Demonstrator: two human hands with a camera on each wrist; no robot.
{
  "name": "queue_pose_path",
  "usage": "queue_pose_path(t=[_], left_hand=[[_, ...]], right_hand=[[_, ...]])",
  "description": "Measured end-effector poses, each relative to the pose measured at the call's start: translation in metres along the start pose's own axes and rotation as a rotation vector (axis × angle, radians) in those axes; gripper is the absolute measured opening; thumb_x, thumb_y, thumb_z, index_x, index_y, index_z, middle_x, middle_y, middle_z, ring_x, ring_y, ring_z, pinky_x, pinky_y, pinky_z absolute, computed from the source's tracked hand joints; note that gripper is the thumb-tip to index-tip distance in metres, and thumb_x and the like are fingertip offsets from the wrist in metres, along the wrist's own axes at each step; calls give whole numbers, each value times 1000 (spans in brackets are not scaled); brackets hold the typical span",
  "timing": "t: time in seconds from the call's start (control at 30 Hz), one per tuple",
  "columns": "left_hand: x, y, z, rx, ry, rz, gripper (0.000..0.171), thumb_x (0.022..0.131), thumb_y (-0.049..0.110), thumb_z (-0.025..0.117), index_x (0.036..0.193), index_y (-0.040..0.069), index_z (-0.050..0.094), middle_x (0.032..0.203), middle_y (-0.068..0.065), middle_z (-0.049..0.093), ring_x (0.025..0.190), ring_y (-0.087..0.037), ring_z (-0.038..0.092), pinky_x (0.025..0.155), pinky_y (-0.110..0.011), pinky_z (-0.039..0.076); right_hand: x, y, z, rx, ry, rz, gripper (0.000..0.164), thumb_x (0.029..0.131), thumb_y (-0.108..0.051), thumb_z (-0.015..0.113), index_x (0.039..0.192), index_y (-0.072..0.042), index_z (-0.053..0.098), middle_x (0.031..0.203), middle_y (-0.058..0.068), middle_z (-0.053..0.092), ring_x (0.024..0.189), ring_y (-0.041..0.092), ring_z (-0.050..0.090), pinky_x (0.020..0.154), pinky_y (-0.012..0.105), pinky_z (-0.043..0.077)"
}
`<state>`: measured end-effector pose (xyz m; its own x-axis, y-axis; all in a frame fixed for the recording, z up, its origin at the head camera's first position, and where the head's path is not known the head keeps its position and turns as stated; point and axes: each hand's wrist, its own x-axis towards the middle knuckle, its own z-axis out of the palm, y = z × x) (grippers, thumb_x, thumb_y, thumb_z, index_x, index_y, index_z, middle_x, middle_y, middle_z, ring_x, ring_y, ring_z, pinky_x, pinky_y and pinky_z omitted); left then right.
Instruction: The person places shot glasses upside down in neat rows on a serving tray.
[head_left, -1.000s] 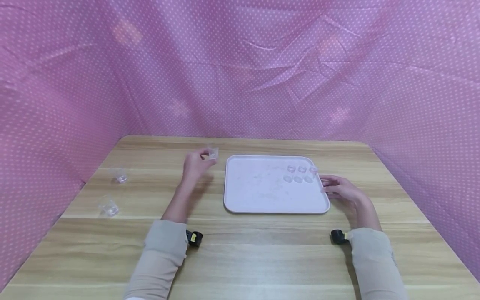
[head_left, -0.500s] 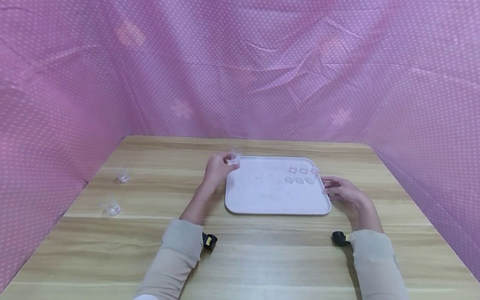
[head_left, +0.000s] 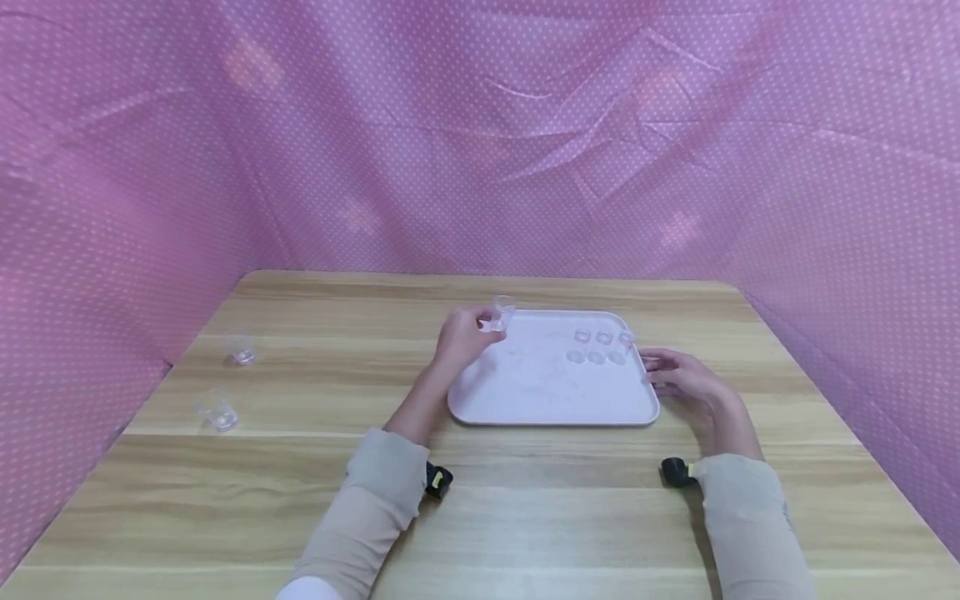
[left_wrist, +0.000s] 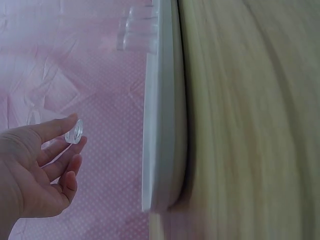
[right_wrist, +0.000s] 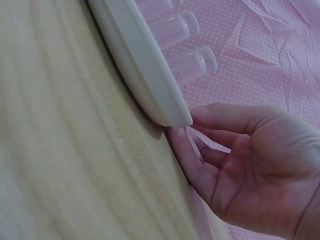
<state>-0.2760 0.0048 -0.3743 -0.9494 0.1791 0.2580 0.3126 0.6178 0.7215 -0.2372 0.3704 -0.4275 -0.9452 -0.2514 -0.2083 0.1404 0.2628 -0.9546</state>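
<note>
Wooden bench (head_left: 555, 517): clear cup (head_left: 503, 313) raised over tray (head_left: 525, 392)

The cup is pinched by the left hand (head_left: 460, 337), stretched forward, above the tray's far left part. By the right hand (head_left: 686, 377), turned palm inward, the tray's right edge is gripped.

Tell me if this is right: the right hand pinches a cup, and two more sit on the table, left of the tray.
Wrong hand: the left hand pinches the cup, as the head view shows; the right hand touches the tray. The rest stands.
</note>
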Motion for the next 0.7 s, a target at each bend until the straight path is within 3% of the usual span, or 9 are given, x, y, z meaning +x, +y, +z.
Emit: queue_pose_path(t=[0.3,0.53,0.7], left_hand=[[4,11,11,17,-86,25,29,77,16,74,104,6,68,100,-5,66,89,-21,55,77,-31,45],[7,15,19,118,-139,11,31,83,24,69,110,10,67,100,-2,64,104,-22,45,86,-33,39],[9,18,24,165,-159,23,32,84,25,67,113,11,65,101,-3,63,106,-23,46,87,-33,40]], right_hand=[[-1,-2,0,4,-8,0,60,89,3,52,139,11,20,120,27,43,93,11,55,84,33,48],[-1,-3,1,2,1,13,61,88,2,54,139,10,21,121,27,42,93,10,55,84,32,48],[-1,-2,1,1,4,15,60,88,2,53,139,11,21,119,25,44,92,10,56,84,33,48]])
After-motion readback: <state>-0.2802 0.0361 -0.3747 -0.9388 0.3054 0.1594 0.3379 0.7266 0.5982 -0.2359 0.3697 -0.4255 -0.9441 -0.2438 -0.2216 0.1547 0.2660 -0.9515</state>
